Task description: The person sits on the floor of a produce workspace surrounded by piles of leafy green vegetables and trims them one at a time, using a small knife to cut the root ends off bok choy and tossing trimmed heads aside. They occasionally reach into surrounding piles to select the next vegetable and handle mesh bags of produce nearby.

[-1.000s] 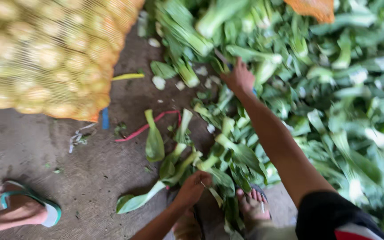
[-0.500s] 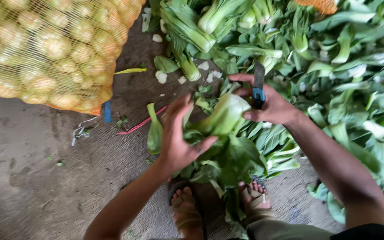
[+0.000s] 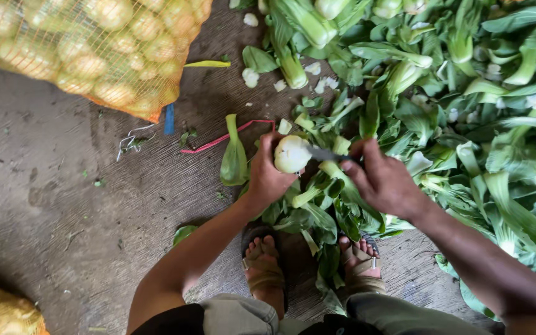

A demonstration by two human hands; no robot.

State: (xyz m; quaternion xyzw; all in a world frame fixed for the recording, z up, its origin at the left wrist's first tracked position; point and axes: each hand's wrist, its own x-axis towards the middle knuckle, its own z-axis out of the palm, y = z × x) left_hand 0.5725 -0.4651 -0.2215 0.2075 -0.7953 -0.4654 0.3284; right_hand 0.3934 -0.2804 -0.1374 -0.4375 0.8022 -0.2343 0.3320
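My left hand (image 3: 267,175) grips a bok choy (image 3: 292,154) with its pale cut base turned up and its green leaves hanging below. My right hand (image 3: 383,180) holds a small knife (image 3: 325,154) whose blade lies against the base of that bok choy. Both hands are over a heap of trimmed green leaves (image 3: 324,211) in front of my sandalled feet (image 3: 263,267).
A large pile of bok choy (image 3: 466,93) covers the right and top. An orange mesh sack of pale round produce (image 3: 88,49) lies at top left on the concrete floor (image 3: 63,205). A red string (image 3: 218,139) and white stem offcuts (image 3: 250,77) lie nearby. Another mesh sack (image 3: 1,310) is at bottom left.
My left hand has closed around the bok choy and turned its base up. My right hand has brought the knife against the base. The view has shifted slightly.
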